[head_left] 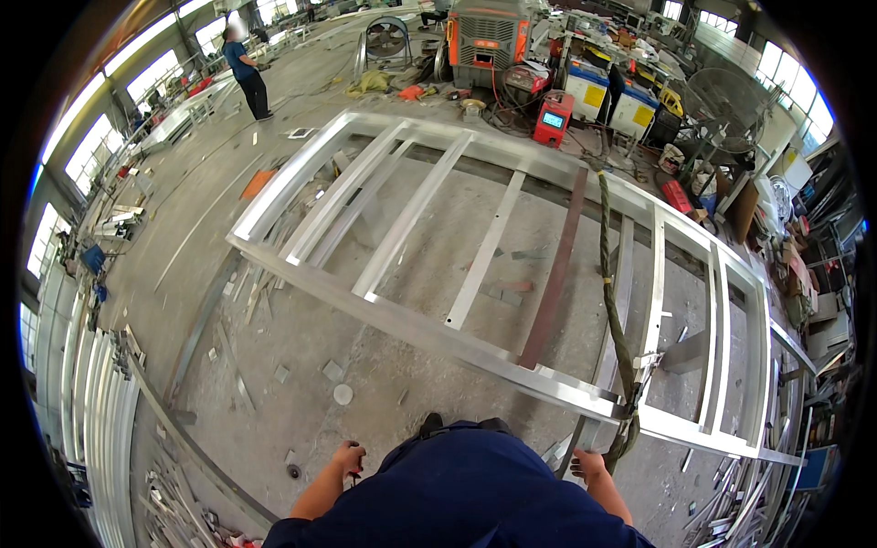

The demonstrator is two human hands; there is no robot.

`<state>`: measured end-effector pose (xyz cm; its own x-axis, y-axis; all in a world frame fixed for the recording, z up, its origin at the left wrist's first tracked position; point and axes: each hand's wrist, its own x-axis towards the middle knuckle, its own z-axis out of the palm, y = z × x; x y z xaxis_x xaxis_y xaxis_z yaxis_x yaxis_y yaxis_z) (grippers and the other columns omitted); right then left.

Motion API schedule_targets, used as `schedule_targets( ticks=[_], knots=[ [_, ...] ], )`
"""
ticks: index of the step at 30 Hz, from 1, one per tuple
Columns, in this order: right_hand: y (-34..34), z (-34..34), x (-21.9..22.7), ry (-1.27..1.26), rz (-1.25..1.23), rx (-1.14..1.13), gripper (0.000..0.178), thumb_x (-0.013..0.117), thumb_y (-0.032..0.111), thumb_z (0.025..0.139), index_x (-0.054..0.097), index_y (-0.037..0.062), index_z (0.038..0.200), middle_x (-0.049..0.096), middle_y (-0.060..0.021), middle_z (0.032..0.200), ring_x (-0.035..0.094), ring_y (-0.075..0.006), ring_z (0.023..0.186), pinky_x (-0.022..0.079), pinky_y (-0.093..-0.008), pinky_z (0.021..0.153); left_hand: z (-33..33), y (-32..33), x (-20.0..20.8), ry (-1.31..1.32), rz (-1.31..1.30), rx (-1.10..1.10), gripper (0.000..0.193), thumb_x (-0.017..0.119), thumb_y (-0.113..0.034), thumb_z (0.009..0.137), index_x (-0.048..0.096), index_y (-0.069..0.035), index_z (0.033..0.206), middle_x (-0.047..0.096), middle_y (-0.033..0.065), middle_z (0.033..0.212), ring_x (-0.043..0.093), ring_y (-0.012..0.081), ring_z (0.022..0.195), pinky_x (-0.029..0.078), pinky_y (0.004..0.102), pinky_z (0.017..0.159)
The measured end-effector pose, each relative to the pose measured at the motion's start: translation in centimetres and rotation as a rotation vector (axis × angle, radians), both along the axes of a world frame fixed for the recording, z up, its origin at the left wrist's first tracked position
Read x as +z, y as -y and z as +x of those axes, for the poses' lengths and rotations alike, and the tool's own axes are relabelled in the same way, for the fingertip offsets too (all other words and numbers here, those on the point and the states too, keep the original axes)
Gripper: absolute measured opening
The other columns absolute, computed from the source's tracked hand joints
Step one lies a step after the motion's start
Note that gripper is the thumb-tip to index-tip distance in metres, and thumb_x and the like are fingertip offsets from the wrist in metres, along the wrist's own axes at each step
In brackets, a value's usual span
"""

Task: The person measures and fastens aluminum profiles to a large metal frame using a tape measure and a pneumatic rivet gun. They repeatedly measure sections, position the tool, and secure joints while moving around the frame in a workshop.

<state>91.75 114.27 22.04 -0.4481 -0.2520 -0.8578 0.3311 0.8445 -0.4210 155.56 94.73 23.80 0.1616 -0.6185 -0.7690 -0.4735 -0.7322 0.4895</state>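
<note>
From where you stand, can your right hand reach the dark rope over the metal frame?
Likely yes: the right hand is close to the near end of the rope, with nothing visible between.

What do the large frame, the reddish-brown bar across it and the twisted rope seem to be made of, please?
The frame looks like metal, perhaps aluminium: silvery, with bright highlights along its rails. The reddish-brown bar is probably painted metal, given its dull, fairly even colour, though rust is possible. The twisted rope could be fibre or wire; its spiral look leaves that open.
</note>
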Motion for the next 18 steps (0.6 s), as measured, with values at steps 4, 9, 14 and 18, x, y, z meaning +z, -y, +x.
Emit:
schedule_targets(
  ticks=[4, 9, 14, 18],
  knots=[
    [-0.1, 0.9, 0.4, 0.011, 0.001, -0.023, 0.025, 0.067, 0.025, 0.089, 0.066, 0.0022, 0.098, 0.065, -0.0073, 0.083, 0.064, -0.0217, 0.07, 0.052, -0.0367, 0.062, 1.6, 1.2, -1.3, -0.058, 0.234, -0.028, 0.036, 0.068, -0.018, 0.075, 0.062, 0.003, 0.103, 0.06, 0.0115, 0.071, 0.062, 0.0263, 0.058, 0.054, 0.0434, 0.054],
    [-0.7, 0.7, 0.8, 0.007, 0.016, -0.037, 0.025, 0.067, 0.024, 0.09, 0.066, 0.0012, 0.1, 0.066, -0.008, 0.085, 0.064, -0.0224, 0.07, 0.052, -0.0375, 0.063, 0.4, 2.5, 0.3, -0.023, 0.358, -0.115, 0.03, 0.07, -0.018, 0.074, 0.067, 0.001, 0.098, 0.061, 0.0111, 0.073, 0.062, 0.0256, 0.059, 0.055, 0.0433, 0.056],
    [-0.7, 0.2, 0.9, 0.019, 0.008, -0.023, 0.025, 0.067, 0.024, 0.09, 0.065, 0.001, 0.1, 0.064, -0.0073, 0.082, 0.064, -0.0213, 0.069, 0.052, -0.0368, 0.061, 1.1, 1.1, -1.5, 0.057, 0.131, -0.388, 0.036, 0.073, -0.025, 0.074, 0.07, -0.008, 0.105, 0.065, 0.011, 0.077, 0.063, 0.0237, 0.06, 0.055, 0.042, 0.057],
    [-1.1, 0.0, 1.1, 0.001, 0.015, -0.037, 0.025, 0.067, 0.024, 0.09, 0.064, 0.0011, 0.1, 0.064, -0.0064, 0.081, 0.064, -0.0205, 0.068, 0.052, -0.0359, 0.06, 0.2, 1.0, -3.3, 0.102, 0.215, -0.66, 0.038, 0.069, -0.032, 0.078, 0.07, -0.011, 0.111, 0.063, 0.0112, 0.074, 0.062, 0.023, 0.058, 0.052, 0.0422, 0.054]
  ],
)
